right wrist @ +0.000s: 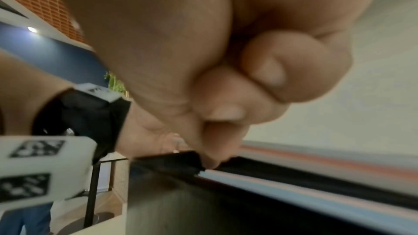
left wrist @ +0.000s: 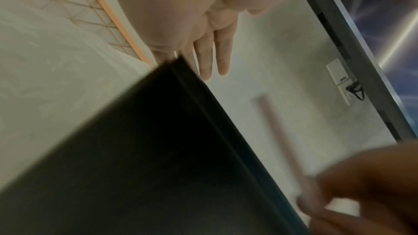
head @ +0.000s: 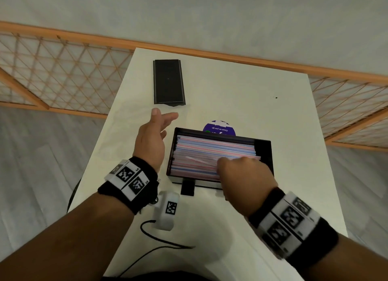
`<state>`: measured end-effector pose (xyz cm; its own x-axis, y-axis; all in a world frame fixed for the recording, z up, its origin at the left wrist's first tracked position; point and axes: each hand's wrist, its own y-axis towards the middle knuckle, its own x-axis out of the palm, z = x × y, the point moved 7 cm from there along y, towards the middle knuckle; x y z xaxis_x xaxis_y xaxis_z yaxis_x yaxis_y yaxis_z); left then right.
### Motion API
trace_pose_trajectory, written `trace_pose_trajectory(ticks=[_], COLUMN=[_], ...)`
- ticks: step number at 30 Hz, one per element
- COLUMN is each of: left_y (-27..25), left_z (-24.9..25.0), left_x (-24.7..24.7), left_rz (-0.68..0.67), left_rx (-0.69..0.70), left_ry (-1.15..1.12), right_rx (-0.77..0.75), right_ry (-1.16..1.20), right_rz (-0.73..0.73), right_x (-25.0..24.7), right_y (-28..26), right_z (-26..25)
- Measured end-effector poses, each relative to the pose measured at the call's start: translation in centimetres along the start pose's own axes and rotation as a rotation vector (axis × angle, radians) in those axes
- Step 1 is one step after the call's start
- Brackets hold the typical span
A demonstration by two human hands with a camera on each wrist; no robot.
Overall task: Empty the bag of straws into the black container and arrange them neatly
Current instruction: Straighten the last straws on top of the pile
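Straws, thin paper ones in pink, blue and white, lay packed lengthwise in the open black rectangular container at the middle of the white worktop. They ran from 9 to 3 o'clock, nearly all parallel; one pale straw lay slanted across the top of the stack. A bare dark strip showed at the container's 3 o'clock end, past the straw tips.

Right hand hung over the container's 5 o'clock corner, fingers curled tight into the palm in the right wrist view. Fingertips met the straws near the box edge. Whether they pinched a straw could not be told; blur hid the contact.

Left hand hovered off the container's 9 o'clock side, apart from it, fingers straight and loosely spread toward 12 o'clock, holding nothing.

Flat black rectangular bag lay at 11 o'clock of the container, well apart, just beyond the left fingertips, its near edge ragged.

Round purple sticker sat on the worktop at 12 o'clock, partly hidden behind the container's far wall. Small white marker block with a black cable rested near 7 o'clock of the container.
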<state>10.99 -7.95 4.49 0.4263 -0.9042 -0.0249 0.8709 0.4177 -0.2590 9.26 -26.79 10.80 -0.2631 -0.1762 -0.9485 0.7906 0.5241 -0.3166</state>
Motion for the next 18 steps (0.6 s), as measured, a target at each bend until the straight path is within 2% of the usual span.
trace_pose_trajectory(ticks=[4,7,10,13,18], left_y=[-0.5,-0.8,-1.1,-1.0,-1.2], left_z=[-0.3,-0.6,-1.2,-1.5,-1.0], left_x=[0.8,1.3,1.8,1.8,1.6], left_rz=[-0.019,-0.037,-0.072,-0.054,-0.018], left_rx=[0.028,0.042,0.017,0.009,0.025], left_ry=[0.120,0.170,0.186,0.205,0.254], right_rx=[0.027,0.106,0.242,0.346,0.365], right_ry=[0.178,0.399,0.618,0.738,0.871], right_rz=[0.047,0.188,0.143,0.076,0.060], right_x=[1.6,2.2,3.6,4.8,5.2], right_y=[2.1,2.4,2.5,3.2,4.0], right_z=[0.5,3.6,6.6,7.3,6.2])
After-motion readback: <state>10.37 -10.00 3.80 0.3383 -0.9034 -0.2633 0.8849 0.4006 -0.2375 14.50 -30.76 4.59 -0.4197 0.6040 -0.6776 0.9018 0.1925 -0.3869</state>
